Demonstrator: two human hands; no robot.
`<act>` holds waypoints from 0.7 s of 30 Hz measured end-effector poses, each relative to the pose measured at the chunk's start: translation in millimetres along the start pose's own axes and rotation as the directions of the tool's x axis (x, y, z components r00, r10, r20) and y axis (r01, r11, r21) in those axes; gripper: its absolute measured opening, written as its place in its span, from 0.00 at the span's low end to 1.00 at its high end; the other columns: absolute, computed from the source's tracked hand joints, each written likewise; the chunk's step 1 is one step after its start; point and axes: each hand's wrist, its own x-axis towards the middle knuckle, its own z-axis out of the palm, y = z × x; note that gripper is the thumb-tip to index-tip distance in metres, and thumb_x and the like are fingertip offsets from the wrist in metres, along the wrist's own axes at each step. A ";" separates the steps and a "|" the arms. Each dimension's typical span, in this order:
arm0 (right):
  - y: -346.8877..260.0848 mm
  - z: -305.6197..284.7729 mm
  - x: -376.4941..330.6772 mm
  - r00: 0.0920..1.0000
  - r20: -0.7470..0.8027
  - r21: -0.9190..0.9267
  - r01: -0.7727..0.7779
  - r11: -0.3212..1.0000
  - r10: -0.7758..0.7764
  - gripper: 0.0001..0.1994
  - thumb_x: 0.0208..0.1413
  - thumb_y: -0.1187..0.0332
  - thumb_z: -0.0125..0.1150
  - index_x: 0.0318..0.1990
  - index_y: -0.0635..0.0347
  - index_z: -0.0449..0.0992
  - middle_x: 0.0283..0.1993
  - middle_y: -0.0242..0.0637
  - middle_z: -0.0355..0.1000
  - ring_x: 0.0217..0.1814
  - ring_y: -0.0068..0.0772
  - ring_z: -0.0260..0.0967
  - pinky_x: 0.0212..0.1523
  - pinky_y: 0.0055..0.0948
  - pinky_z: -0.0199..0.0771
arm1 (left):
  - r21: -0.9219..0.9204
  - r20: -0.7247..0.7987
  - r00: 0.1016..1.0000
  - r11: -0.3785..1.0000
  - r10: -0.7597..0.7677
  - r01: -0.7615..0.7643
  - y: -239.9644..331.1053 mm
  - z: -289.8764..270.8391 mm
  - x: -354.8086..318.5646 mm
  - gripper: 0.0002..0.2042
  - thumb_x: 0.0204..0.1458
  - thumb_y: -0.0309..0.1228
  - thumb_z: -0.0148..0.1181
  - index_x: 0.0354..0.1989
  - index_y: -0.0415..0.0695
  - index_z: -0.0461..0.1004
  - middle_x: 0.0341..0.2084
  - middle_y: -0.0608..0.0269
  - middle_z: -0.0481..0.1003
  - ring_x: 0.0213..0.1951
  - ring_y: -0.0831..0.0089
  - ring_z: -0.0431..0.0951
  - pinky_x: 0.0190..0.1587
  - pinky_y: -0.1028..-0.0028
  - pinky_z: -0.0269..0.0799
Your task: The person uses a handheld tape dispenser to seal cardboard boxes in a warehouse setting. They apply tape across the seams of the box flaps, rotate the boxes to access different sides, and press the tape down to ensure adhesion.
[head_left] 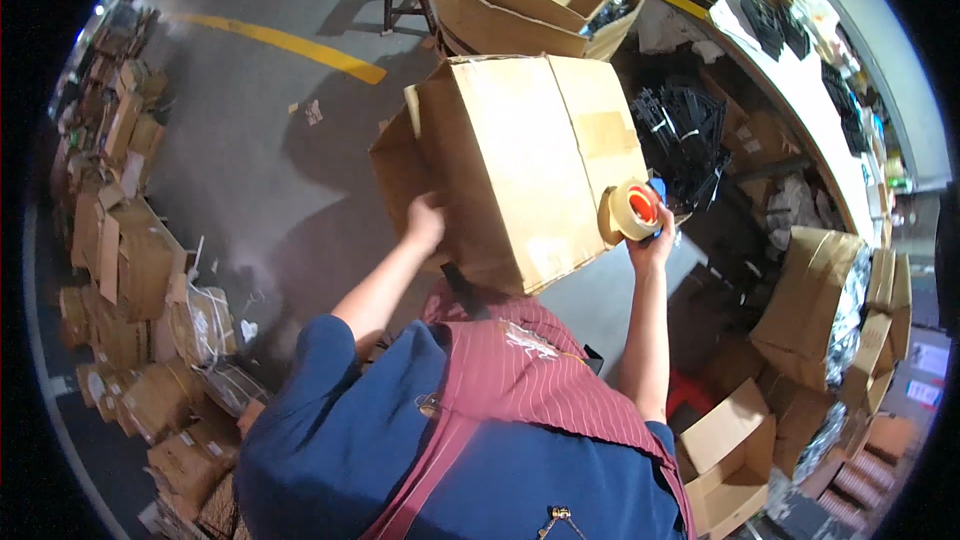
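I see the cardboard box (520,165) held up above the striped apron (520,380). My left hand (425,223) grips its left edge, fingers curled on it. My right hand (652,240) clutches a tape dispenser (632,208) against the box's right side.

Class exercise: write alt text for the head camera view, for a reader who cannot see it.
Seen from above, a person in a blue top and striped maroon apron holds up a large cardboard box, left hand on its side, right hand pressing a roll of tape to its edge. More boxes surround them on the grey floor.
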 end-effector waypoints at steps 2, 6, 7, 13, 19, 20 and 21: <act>3.6 10.1 -2.7 1.000 -0.020 -0.015 -0.010 1.000 0.010 0.29 0.52 0.51 0.63 0.59 0.56 0.72 0.59 0.38 0.74 0.57 0.41 0.75 0.54 0.43 0.80 | 0.000 -0.291 0.943 0.986 -0.161 0.168 -77.1 -67.4 27.3 0.14 0.55 0.22 0.56 0.49 0.33 0.79 0.43 0.51 0.82 0.46 0.65 0.81 0.49 0.65 0.75; 0.5 8.2 8.6 0.999 -0.032 -0.005 -0.006 1.000 0.006 0.27 0.51 0.50 0.62 0.57 0.53 0.74 0.55 0.36 0.77 0.54 0.39 0.77 0.47 0.39 0.83 | 0.624 -0.292 0.907 0.658 -0.304 0.422 -79.3 -143.0 25.5 0.18 0.61 0.37 0.51 0.52 0.39 0.79 0.49 0.49 0.80 0.51 0.57 0.80 0.52 0.62 0.74; 1.2 12.1 10.8 0.999 -0.041 -0.022 -0.022 1.000 0.021 0.27 0.51 0.50 0.62 0.57 0.53 0.74 0.55 0.36 0.77 0.53 0.39 0.78 0.45 0.38 0.84 | 0.648 -0.274 0.902 0.629 -0.335 0.430 -92.3 -151.3 24.9 0.19 0.62 0.40 0.50 0.53 0.41 0.79 0.50 0.51 0.80 0.52 0.57 0.79 0.54 0.62 0.73; -4.3 25.0 5.9 0.997 -0.071 0.025 -0.004 1.000 0.006 0.29 0.51 0.50 0.61 0.58 0.55 0.73 0.58 0.38 0.75 0.58 0.42 0.75 0.53 0.45 0.81 | 0.734 0.512 0.756 0.665 -0.408 -0.139 -7.3 -9.1 54.0 0.27 0.64 0.52 0.50 0.62 0.45 0.72 0.55 0.47 0.76 0.55 0.53 0.77 0.60 0.64 0.71; 35.2 97.6 -54.3 0.970 -0.006 -0.005 0.243 0.970 -0.243 0.26 0.51 0.54 0.59 0.54 0.63 0.74 0.56 0.43 0.75 0.59 0.44 0.72 0.63 0.43 0.72 | -0.479 0.874 0.486 -0.152 0.016 0.865 153.2 136.3 -104.0 0.20 0.65 0.46 0.49 0.55 0.45 0.74 0.49 0.62 0.78 0.50 0.64 0.76 0.55 0.66 0.72; 33.8 99.2 -59.2 0.967 0.041 0.044 0.251 0.967 -0.253 0.26 0.53 0.55 0.58 0.56 0.62 0.73 0.56 0.43 0.75 0.59 0.43 0.72 0.63 0.42 0.71 | -0.488 0.872 0.489 -0.123 -0.021 0.864 165.6 130.4 -108.2 0.20 0.64 0.47 0.49 0.54 0.46 0.75 0.49 0.63 0.78 0.50 0.65 0.76 0.55 0.66 0.73; 31.7 100.4 -66.6 0.959 0.078 0.105 0.264 0.959 -0.273 0.26 0.55 0.55 0.56 0.58 0.61 0.71 0.57 0.42 0.74 0.59 0.42 0.72 0.63 0.42 0.70 | -0.482 0.876 0.477 -0.097 -0.067 0.871 176.1 123.5 -116.5 0.21 0.64 0.48 0.49 0.54 0.47 0.75 0.49 0.64 0.78 0.50 0.65 0.76 0.54 0.66 0.73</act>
